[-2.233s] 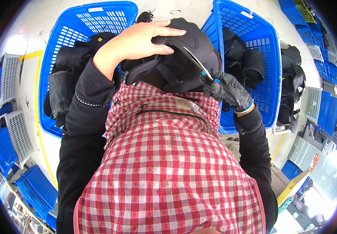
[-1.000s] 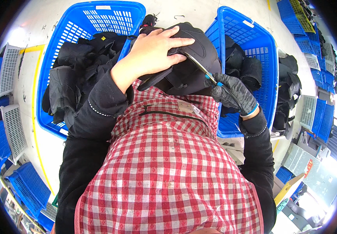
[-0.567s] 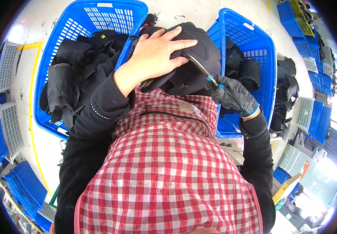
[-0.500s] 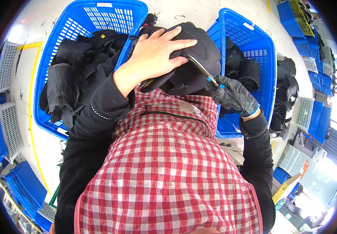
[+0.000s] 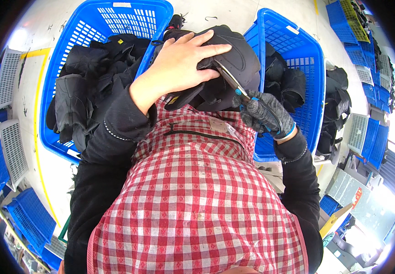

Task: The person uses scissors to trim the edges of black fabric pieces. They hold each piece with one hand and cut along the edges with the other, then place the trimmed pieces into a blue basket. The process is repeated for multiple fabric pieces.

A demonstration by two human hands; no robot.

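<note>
In the upper middle of the frame, the person holds a black cap (image 5: 234, 68) over a red checked apron (image 5: 197, 201). The left hand (image 5: 179, 64) is bare and lies flat on top of the cap, fingers spread wide, pressing it down. It does not wrap around anything; it just rests on the cloth.

The right hand (image 5: 263, 114) wears a gray glove with a blue cuff. It is closed around the blue handles of a small pair of scissors (image 5: 231, 82). The thin metal blades point up and to the left, and their tips sit on the cap, very near the fingers (image 5: 215, 48) of the bare hand.

A big blue basket (image 5: 92, 27) sits in the upper left, full of black cloth pieces (image 5: 83, 86). A second blue basket (image 5: 307, 59) sits in the upper right, with more black pieces inside. More blue and gray crates lie along the edges of the frame.

What could go wrong? The sharp tips are so close to the bare fingers that a slip could poke or nick them. That hand has no glove. If the cap slides under the flat hand, the blades could also cut the cap cloth in the wrong spot. The cap could drop to the floor between the baskets if the hand lifts.
</note>
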